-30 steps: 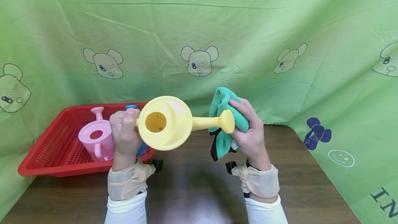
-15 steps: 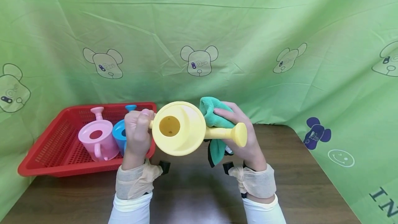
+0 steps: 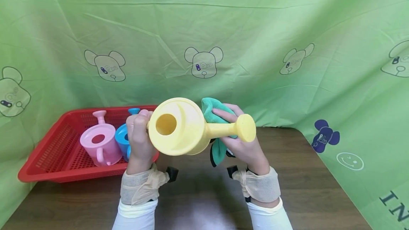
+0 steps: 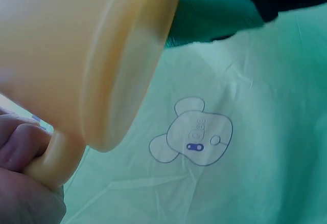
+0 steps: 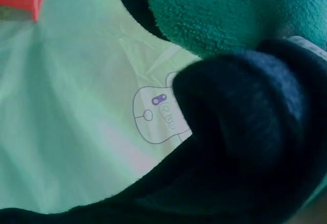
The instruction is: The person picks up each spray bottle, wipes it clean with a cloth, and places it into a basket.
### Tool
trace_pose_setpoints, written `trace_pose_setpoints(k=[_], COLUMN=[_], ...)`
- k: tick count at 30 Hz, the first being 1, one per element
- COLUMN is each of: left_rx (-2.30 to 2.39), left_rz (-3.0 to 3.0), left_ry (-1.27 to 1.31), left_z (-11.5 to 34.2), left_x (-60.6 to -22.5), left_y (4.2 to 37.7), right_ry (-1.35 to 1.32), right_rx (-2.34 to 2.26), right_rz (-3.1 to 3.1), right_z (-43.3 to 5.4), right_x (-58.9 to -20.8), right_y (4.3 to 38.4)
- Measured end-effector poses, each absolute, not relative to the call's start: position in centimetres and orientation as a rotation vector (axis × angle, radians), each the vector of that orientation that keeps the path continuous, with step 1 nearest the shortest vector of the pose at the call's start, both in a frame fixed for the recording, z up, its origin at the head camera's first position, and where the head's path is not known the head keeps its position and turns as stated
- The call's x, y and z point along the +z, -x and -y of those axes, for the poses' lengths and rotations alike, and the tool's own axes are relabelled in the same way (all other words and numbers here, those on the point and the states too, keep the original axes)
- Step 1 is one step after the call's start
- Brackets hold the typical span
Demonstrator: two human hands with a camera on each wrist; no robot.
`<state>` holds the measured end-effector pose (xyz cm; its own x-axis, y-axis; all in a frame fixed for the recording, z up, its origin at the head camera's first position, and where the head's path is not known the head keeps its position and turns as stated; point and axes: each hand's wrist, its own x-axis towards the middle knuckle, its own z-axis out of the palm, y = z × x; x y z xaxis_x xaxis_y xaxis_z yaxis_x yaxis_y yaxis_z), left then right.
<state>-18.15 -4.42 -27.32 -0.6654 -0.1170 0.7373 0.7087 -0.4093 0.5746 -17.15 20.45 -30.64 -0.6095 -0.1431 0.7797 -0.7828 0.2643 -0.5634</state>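
A yellow watering can point(image 3: 195, 130) is held up over the table, its round top tilted toward the head camera and its spout pointing right. My left hand point(image 3: 139, 137) grips its handle; the left wrist view shows fingers point(image 4: 23, 144) curled round the handle point(image 4: 64, 157). Behind the spout, my right hand point(image 3: 244, 144) holds a green towel point(image 3: 211, 111) with a black edge against the can's far side. The spout hides part of that hand. Dark edging and green pile point(image 5: 219, 14) of the towel fill much of the right wrist view.
On the left stands a red plastic basket point(image 3: 48, 173) holding a pink watering can point(image 3: 103, 146) and a blue watering can point(image 3: 121, 137), the blue one partly behind my left hand. The brown wooden table point(image 3: 198, 194) backs onto a green printed curtain point(image 3: 204, 20).
The yellow can has moved right overall and now tilts more, showing its side. My right hand has brought the towel left, from near the spout's end to the can's body.
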Motion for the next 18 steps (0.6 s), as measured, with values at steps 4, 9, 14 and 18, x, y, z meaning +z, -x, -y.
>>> trace_pose_setpoints(k=[4,9,14,18], left_rx=[-2.097,-2.043,-2.072,-2.112], left_rz=[1.296,1.365,1.361,1.367], left_ry=[0.821,0.755,0.742,0.754], left_z=[4.3,4.26,4.03,3.76], left_x=[-27.31,-27.26,-27.39,-27.53], left_y=[18.09,17.86,17.64,17.41], right_ry=[-0.801,-0.776,-0.883,-0.935], right_rx=[1.325,1.274,1.221,1.145], right_rz=[1.95,2.006,1.953,1.916], right_z=[-20.47,-20.77,-20.99,-20.9], right_x=[-30.6,-30.95,-31.06,-30.9], right_y=[17.17,17.22,17.61,17.91])
